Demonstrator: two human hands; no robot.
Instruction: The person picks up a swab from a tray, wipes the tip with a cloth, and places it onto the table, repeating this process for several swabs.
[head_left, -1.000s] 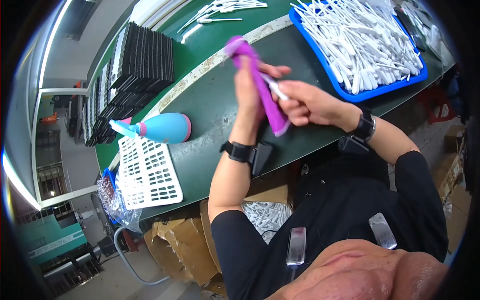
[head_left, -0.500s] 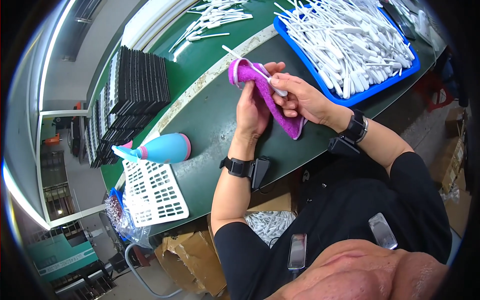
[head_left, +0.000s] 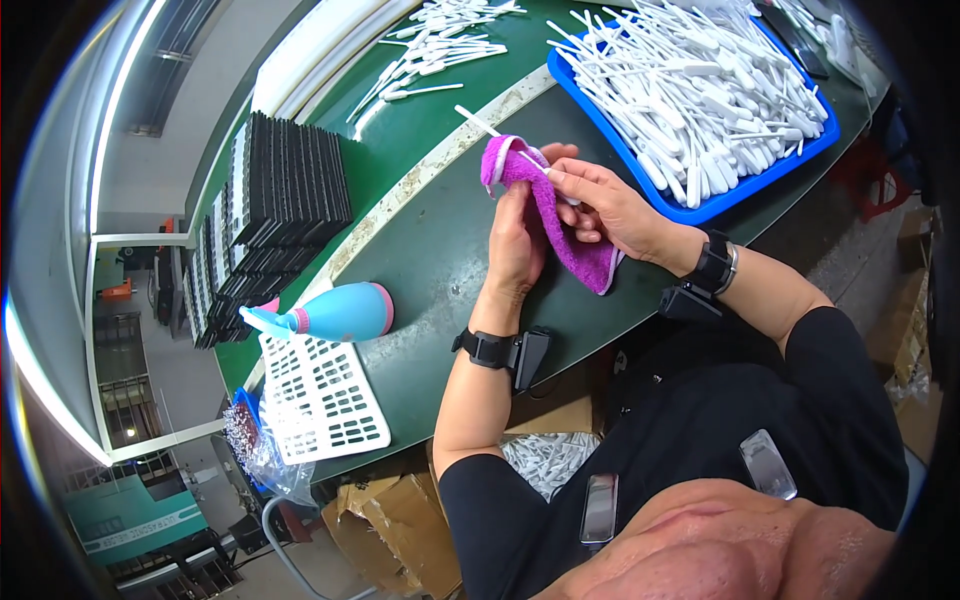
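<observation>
A purple cloth [head_left: 583,262] with a pale edge is folded around a thin white plastic stick [head_left: 477,120]. The stick's narrow end pokes out past the cloth at the far left. My left hand [head_left: 514,245] is closed on the cloth, its thumb pressing from the near side; its other fingers are partly hidden behind. Fingers of my right hand [head_left: 620,210] pinch the stick where it leaves the cloth, covering most of its wider end. Just right of my hands, a blue tray [head_left: 690,213] is heaped with similar white sticks.
A blue spray bottle [head_left: 345,312] lies beside a white slotted plastic sheet [head_left: 325,400] at left. Black trays [head_left: 295,180] are stacked behind them. More white sticks [head_left: 430,60] lie on the green surface beyond a raised strip. Below the table edge stands a cardboard box [head_left: 400,530].
The whole view has shifted slightly. My right fingers have closed in nearer the cloth, and the stick's wide end, seen earlier, is now mostly hidden. A little more of its thin end shows.
</observation>
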